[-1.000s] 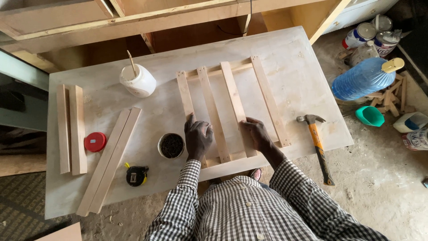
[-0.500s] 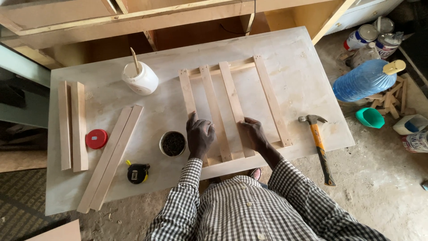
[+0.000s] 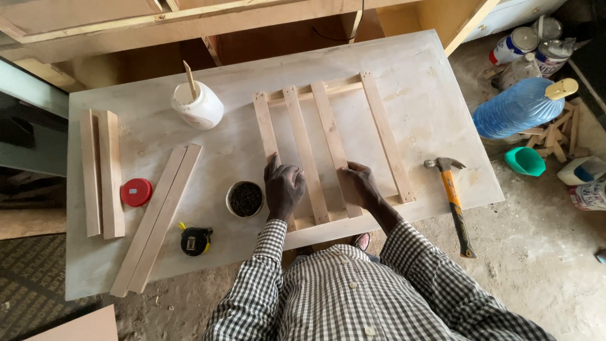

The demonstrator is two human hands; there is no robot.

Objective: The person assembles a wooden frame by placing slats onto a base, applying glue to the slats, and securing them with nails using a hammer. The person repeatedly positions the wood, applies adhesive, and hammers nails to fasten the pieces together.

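Observation:
A slatted wooden frame (image 3: 328,126) lies flat on the pale table top (image 3: 410,69), with several upright slats across two cross rails. My left hand (image 3: 282,187) rests palm down on the leftmost slat near its lower end. My right hand (image 3: 357,184) presses on the third slat, fingers curled over its lower part. Neither hand holds a tool. A small round tub of dark nails (image 3: 245,199) stands just left of my left hand.
A claw hammer (image 3: 453,199) with an orange handle lies at the right edge. A white glue pot with a stick (image 3: 197,103), two pairs of loose slats (image 3: 101,170) (image 3: 158,218), a red lid (image 3: 136,192) and a tape measure (image 3: 196,240) sit left. Bottles and cans stand on the floor right.
Both hands stay on the frame in much the same places. The view has shifted slightly; nothing on the table has visibly moved.

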